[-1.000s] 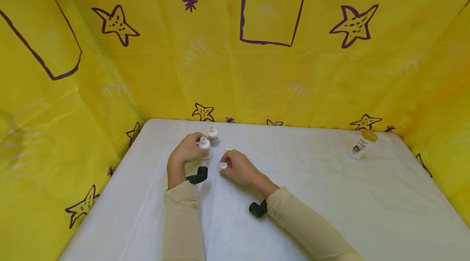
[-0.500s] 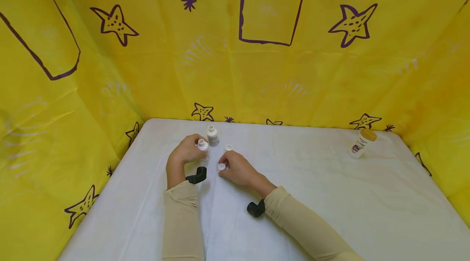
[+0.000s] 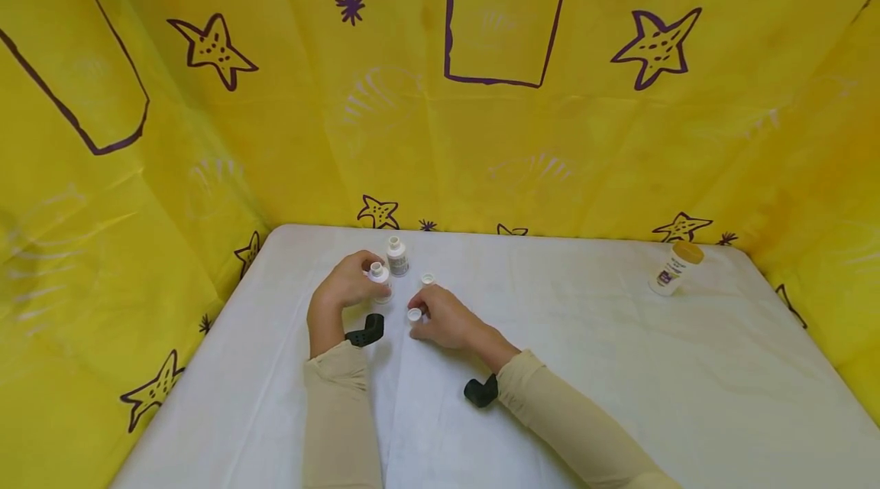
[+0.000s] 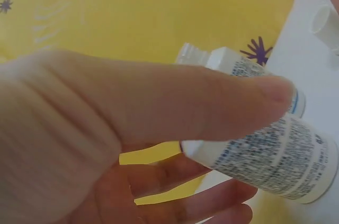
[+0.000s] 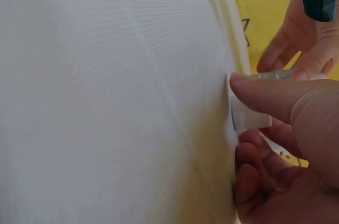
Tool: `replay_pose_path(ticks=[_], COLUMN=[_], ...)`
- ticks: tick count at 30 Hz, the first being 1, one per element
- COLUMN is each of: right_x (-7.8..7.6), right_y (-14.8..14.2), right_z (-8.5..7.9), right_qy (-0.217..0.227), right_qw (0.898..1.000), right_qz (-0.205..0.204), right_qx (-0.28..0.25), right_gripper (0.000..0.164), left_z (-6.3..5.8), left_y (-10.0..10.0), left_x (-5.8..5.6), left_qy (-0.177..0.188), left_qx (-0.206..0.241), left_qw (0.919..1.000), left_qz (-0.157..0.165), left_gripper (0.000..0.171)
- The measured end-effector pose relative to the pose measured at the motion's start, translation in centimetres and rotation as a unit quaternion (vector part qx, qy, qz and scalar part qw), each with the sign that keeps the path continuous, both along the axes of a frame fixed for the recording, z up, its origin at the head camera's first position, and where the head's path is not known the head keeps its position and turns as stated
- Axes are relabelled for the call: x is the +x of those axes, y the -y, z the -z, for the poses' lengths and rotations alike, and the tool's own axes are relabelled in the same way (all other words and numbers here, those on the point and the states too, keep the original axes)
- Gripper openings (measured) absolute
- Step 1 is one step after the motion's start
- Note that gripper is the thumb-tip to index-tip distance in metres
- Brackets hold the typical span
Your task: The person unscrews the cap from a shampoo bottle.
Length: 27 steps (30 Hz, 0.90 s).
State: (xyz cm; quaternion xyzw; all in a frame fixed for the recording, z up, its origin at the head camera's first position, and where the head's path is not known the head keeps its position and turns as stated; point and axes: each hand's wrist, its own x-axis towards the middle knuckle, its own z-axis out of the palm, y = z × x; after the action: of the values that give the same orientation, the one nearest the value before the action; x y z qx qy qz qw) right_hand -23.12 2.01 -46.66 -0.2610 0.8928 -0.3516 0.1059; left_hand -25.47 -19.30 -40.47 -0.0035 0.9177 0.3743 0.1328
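- Head view: front bottle (image 3: 380, 277), white, capless, left of centre in the frame; upright, long axis near vertical, neck upward
- Left hand (image 3: 340, 284): curled round that bottle; the left wrist view shows the thumb laid across its side
- Right hand (image 3: 445, 318): thumb and fingers pinching a held cap (image 3: 415, 315), small, white, low over the white table (image 3: 584, 351)
- Governing relation, as I judge it from my remote seat: held cap to the lower right of the front bottle in the frame, near but apart; left hand nearer the bottle, right hand nearer the cap
- Rear bottle (image 3: 398, 260): open-necked, upright, just above and right of the front one in the frame; whether they touch, I cannot tell
- Loose cap (image 3: 428, 279): white, just above the right hand in the frame
- Tub (image 3: 668, 277): orange-lidded, right side of the frame, well apart from both hands
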Motion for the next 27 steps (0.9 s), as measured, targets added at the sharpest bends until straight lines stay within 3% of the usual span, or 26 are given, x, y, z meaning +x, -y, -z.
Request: replay_pose_path(ticks=[4, 9, 15, 21, 27], right_x=[0.3, 0.8, 1.3, 1.9, 2.3], right_y=[-0.7, -2.3, -5.3, -9.1, -12.9], right_z=[-0.7, -2.4, -4.3, -5.2, -6.5], right_qy=[-0.006, -0.026, -0.072, -0.122, -0.131], right_qw=[0.999, 0.997, 0.989, 0.979, 0.973], right_qz=[0.019, 0.073, 0.122, 0.149, 0.169], right_qx=[0.025, 0.026, 0.05, 0.072, 0.087], right_gripper=[0.04, 0.044, 0.053, 0.069, 0.085], left_z=[-0.8, -2.2, -3.6, -4.0, -3.4], left_y=[0.3, 0.2, -1.2, -4.2, -8.3], left_x=[0.3, 0.9, 1.7, 2.0, 1.6], left_qy=[-0.011, -0.035, -0.097, -0.167, -0.219], left_qx=[0.009, -0.011, -0.028, -0.001, -0.011], left_qw=[0.9999, 0.9993, 0.9946, 0.9858, 0.9736], left_qz=[0.007, -0.003, -0.023, 0.014, 0.062], left_gripper=[0.071, 0.093, 0.111, 0.127, 0.127])
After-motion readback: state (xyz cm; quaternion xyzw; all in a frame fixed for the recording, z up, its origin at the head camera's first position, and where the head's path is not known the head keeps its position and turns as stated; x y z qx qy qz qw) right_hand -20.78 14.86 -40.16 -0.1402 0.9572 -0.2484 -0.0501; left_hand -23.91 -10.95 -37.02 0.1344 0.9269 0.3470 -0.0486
